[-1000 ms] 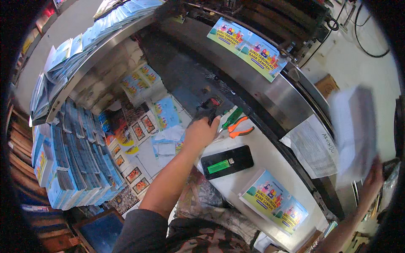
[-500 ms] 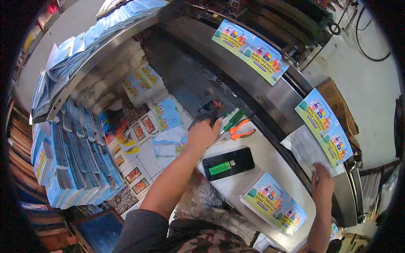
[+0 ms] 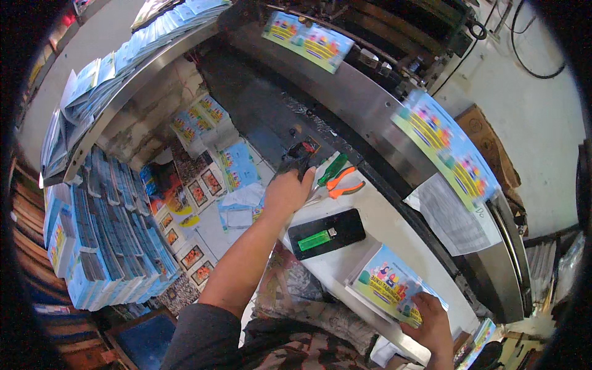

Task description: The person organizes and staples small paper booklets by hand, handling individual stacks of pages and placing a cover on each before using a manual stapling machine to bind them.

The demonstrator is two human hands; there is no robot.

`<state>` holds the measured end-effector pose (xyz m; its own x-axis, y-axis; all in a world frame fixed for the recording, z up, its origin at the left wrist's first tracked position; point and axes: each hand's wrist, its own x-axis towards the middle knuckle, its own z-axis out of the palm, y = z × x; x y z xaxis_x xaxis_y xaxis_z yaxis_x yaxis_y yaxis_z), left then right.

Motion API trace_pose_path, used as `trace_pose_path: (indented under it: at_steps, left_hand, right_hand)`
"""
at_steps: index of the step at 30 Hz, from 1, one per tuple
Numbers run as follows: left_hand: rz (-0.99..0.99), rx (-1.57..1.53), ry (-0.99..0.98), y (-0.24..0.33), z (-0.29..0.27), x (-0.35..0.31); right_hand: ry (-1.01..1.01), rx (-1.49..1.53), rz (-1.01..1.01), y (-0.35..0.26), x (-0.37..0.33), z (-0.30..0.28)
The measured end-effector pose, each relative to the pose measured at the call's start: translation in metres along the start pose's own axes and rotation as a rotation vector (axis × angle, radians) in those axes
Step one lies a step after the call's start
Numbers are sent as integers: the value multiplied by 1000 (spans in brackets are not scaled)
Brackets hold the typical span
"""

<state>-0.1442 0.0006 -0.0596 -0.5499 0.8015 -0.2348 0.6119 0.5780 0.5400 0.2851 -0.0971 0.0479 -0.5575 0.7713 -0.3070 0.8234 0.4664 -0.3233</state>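
My right hand [image 3: 431, 320] is over the near end of a small stack of printed covers [image 3: 385, 280], blue and yellow with cartoon figures. Its fingers are bent on the top cover, with the thumb at the near edge. At the table's far left corner my left hand [image 3: 288, 192] curls around something beside a black wrapped piece [image 3: 296, 159]; its fingertips are hidden. Right next to it lie orange-handled pliers [image 3: 342, 184] and a green-handled tool [image 3: 333, 168]. A green lighter [image 3: 314, 240] rests on a black phone [image 3: 327, 234] between my hands.
Two blurred covers [image 3: 450, 148] [image 3: 308, 40] straddle a curved metal rail [image 3: 364, 86], along with a grey paper sheet [image 3: 453, 216]. Bundled booklets [image 3: 117, 240] are piled at the left. More booklets [image 3: 117, 68] line an upper ledge. Machinery [image 3: 394, 31] stands behind.
My right hand has come from the grey sheet on the rail down to the stack of covers. The covers on the rail have shifted up and left. My left hand stays nearly in place.
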Motion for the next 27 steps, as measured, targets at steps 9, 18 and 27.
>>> trace_pose_path:
  at_steps: [9,18,27]
  left_hand:
    - [25,-49,-27,-4,-1,-1]
    - [40,-82,-30,8,-1,0]
    - [19,-59,5,0,-8,-6]
  right_hand:
    - [137,-88,312,28,-6,-57]
    - [1102,-410,85,68,67,-234]
    - [600,-573,24,57,185,-101]
